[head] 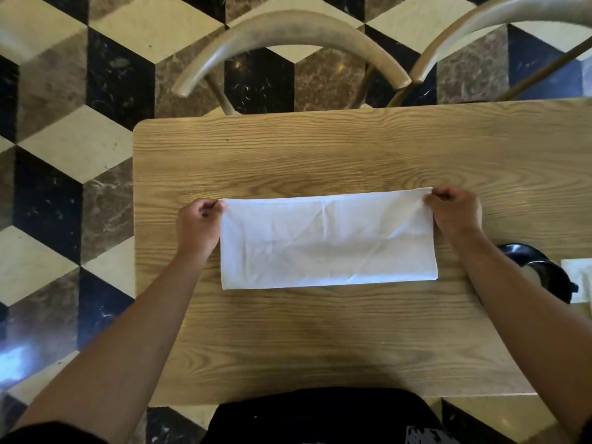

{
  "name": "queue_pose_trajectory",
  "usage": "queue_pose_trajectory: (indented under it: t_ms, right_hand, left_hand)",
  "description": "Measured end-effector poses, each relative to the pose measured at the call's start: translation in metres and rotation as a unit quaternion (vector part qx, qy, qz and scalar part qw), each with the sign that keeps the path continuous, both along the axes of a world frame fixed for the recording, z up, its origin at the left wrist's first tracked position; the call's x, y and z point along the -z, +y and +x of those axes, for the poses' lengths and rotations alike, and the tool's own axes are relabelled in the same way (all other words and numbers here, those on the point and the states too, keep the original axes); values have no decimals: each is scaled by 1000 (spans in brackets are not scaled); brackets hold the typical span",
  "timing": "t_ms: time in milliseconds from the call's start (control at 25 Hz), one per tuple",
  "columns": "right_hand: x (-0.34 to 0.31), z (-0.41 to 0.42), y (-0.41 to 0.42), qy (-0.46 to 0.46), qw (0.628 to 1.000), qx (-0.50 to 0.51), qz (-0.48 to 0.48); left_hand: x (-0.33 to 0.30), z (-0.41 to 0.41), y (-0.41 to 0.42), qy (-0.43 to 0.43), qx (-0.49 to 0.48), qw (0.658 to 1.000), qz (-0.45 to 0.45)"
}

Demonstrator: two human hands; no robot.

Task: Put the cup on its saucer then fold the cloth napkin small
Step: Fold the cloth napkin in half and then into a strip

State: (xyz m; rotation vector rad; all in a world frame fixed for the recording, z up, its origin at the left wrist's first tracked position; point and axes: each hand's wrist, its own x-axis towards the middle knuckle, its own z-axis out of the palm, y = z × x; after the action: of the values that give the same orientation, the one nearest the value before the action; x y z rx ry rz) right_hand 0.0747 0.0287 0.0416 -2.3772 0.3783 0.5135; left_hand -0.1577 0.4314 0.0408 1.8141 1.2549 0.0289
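1. The white napkin (326, 240) lies flat on the wooden table (320, 155) as a long rectangle.
2. The left hand (198, 225) pinches its far left corner.
3. The right hand (455, 213) pinches its far right corner.
4. A dark cup (541, 270) on its saucer stands near the right forearm, partly hidden.

no readable text, labels, brands or numbers anywhere, white marks on the dark clothing (423, 435) at the near edge too blurred to make out
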Motion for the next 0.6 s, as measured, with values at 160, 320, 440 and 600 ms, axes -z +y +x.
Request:
queue_pose_trajectory:
  t_ms: [160,320,440,600]
  right_hand:
    - [-6,0,9,-4,999,-6,-32]
    - [-10,-3,15,0,999,16,-39]
    - [-10,-4,17,0,999,20,-46]
    - [-9,-5,16,-4,998,19,-61]
  left_hand:
    - [4,5,1,22,-4,999,22]
    - [4,10,0,35,-44,998,5]
    - [4,12,1,41,-51,998,14]
    - [5,14,-1,43,-38,998,32]
